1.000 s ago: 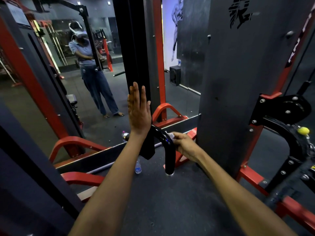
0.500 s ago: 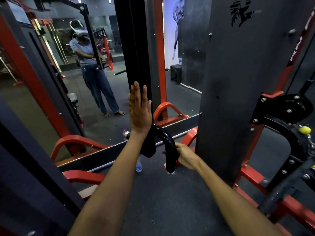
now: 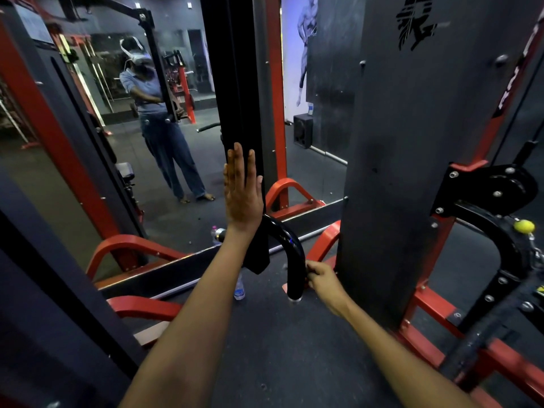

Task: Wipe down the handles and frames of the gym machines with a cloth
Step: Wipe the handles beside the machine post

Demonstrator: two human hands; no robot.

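A curved black handle (image 3: 290, 245) arches down from a black upright post (image 3: 235, 83) of the gym machine. My left hand (image 3: 243, 192) lies flat against the post with straight fingers pointing up. My right hand (image 3: 325, 279) is low on the handle's straight end, its fingers curled against the tube. The cloth it holds is almost wholly hidden between the fingers and the handle; only a pale scrap shows at the tube's left side.
A tall grey steel panel (image 3: 412, 142) stands just right of my right hand. Red base rails (image 3: 426, 307) run along the floor. A black pulley bracket (image 3: 497, 187) with a yellow knob (image 3: 524, 226) is at the right. A water bottle (image 3: 239, 288) stands by the wall mirror (image 3: 176, 172).
My right hand has slid down the handle from its upper bend to the lower straight end. The pale cloth that showed before is now mostly covered. My left hand stays on the post.
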